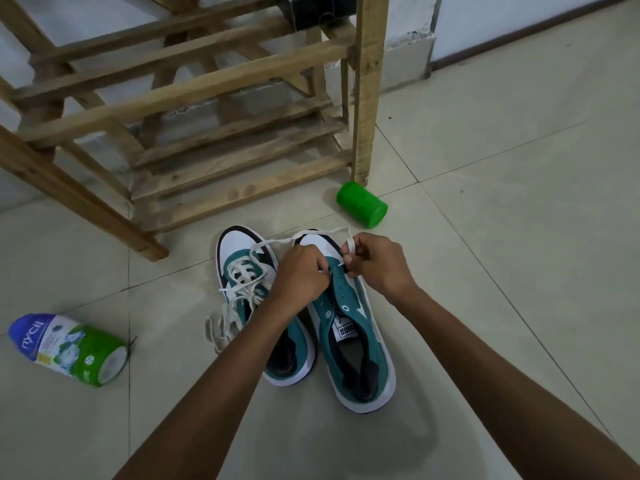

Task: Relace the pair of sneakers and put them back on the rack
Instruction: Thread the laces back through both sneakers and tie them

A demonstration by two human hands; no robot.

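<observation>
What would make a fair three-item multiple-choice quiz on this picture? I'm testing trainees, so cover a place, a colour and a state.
1. Where does the green cap lie?
A. on the rack
B. on the floor by a rack leg
C. inside a sneaker

2. What colour is the lace?
A. white
B. black
C. red

3. What state is the right sneaker in?
A. fully laced
B. mostly unlaced
C. on the rack

Answers:
1 B, it sits on the tiles beside the wooden rack.
2 A, the strand held by the left hand and right hand is white.
3 B, its upper eyelets are bare.
</observation>
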